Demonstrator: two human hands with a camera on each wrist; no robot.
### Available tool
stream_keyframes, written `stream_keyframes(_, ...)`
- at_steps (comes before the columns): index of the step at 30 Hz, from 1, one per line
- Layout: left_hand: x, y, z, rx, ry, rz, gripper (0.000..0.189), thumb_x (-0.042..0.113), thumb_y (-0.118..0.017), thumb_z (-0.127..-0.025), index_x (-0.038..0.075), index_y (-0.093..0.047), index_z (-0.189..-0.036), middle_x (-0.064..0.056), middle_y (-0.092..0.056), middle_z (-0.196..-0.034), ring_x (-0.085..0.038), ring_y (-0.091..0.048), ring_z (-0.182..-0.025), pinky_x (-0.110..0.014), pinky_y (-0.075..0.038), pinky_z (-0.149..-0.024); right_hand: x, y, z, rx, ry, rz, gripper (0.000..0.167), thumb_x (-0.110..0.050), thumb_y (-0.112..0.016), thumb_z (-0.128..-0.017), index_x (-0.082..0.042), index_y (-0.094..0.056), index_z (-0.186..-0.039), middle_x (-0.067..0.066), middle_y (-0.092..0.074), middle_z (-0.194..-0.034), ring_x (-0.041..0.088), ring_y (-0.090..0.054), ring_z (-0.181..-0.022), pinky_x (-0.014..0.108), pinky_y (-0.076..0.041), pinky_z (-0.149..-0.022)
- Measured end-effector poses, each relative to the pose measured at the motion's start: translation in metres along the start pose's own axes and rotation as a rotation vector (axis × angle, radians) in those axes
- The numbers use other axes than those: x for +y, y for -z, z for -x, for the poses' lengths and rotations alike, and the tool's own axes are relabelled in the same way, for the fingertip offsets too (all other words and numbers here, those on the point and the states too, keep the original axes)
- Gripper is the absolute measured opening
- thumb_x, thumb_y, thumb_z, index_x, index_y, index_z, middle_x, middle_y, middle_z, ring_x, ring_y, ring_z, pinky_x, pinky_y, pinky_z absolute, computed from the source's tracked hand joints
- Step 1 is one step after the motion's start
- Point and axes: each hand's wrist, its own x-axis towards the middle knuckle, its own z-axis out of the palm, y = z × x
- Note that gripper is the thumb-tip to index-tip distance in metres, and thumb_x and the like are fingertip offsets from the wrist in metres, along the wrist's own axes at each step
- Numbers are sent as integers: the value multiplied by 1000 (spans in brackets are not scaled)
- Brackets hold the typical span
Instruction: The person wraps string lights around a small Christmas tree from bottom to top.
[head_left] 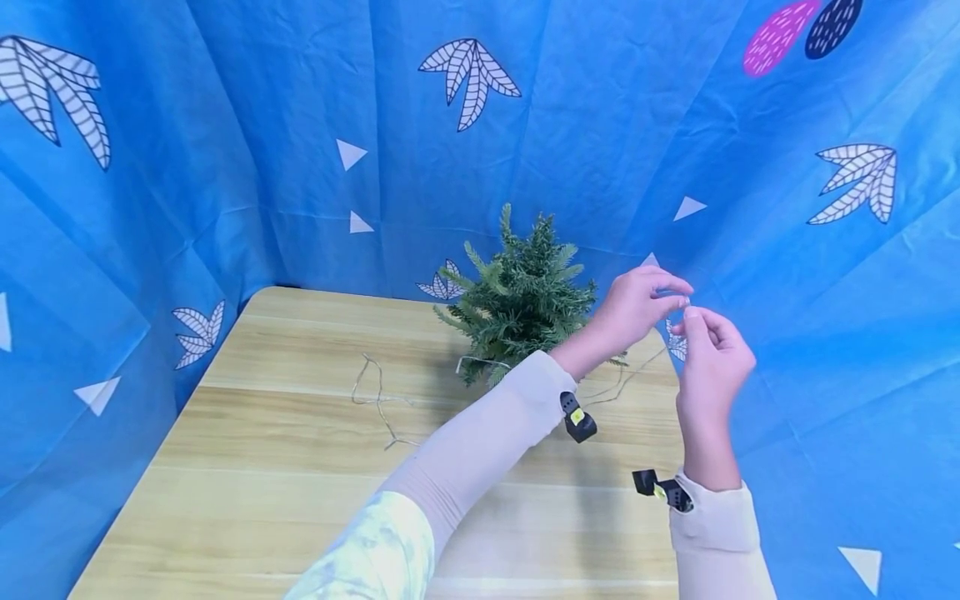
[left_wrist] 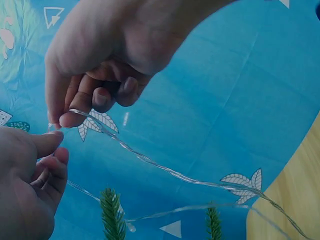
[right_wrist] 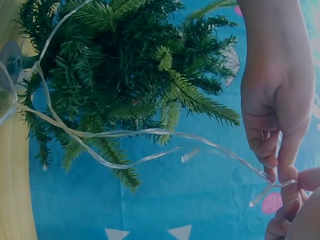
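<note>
Both hands are raised right of a small artificial fir tree (head_left: 521,283), fingertips almost meeting. My left hand (head_left: 641,304) pinches a string of fairy lights between thumb and finger. In the left wrist view its clear twisted wire (left_wrist: 170,172) runs from those fingertips down to the right. My right hand (head_left: 712,358) pinches the same string just below, thumb against finger. A small clear bulb (right_wrist: 257,197) hangs beside the fingers in the right wrist view. More wire (right_wrist: 115,134) passes in front of the branches. The pinched bit itself is mostly hidden by fingertips.
The tree stands near the far edge of a wooden table (head_left: 315,492). A loose loop of the wire (head_left: 378,400) lies on the tabletop left of the arms. Blue patterned cloth (head_left: 300,125) hangs behind and along both sides.
</note>
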Motion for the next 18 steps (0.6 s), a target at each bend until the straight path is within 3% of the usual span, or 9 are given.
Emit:
stream_keyframes(2, 0, 1, -1, 13, -2, -17, 18, 28, -67, -98, 26, -77, -113, 16, -71, -115, 1, -45, -138, -7, -45, -87, -1, -1, -1, -4, -1, 1, 17, -21, -74, -93, -5, -77, -95, -3, -69, -71, 10, -45, -49, 22, -25, -45)
stream_keyframes(3, 0, 1, -2, 17, -3, -22, 17, 28, -67, -98, 27, -77, -112, 16, -71, -113, 2, -51, -131, -7, -45, -85, -2, -1, 0, -11, -8, 5, 16, -21, -74, -93, -5, -77, -95, -4, -69, -71, 9, -49, -53, 22, -25, -45)
stream_keyframes(8, -2, 1, -6, 58, 15, 14, 13, 27, -68, -98, 26, -78, -106, 18, -73, -106, 8, -62, -94, -7, -44, -75, -4, 1, 7, -73, -53, 106, 15, -24, -74, -93, -9, -77, -95, -6, -70, -72, 7, -41, -47, 23, -25, -44)
stream_keyframes(10, -4, 1, -9, 80, 32, 43, 12, 26, -70, -97, 25, -78, -104, 17, -73, -103, 8, -61, -89, -8, -45, -74, -3, 2, 10, -95, -70, 172, 16, -26, -74, -93, -11, -78, -96, -9, -71, -72, 8, -33, -43, 23, -25, -43)
stream_keyframes(14, -7, 1, -13, 103, 64, 96, 10, 24, -71, -96, 23, -78, -103, 15, -74, -101, 2, -61, -71, -12, -48, -64, 0, 5, 15, -111, -77, 231, 16, -26, -74, -93, -12, -78, -98, -13, -71, -72, 5, -48, -55, 21, -33, -52)
stream_keyframes(18, -10, 2, -16, 120, 95, 146, 11, 24, -71, -95, 20, -77, -103, 12, -74, -100, -5, -59, -61, -17, -49, -57, 3, 7, 16, -112, -123, 179, 15, -22, -76, -91, -10, -78, -99, -11, -73, -72, 6, -64, -75, 20, -38, -64)
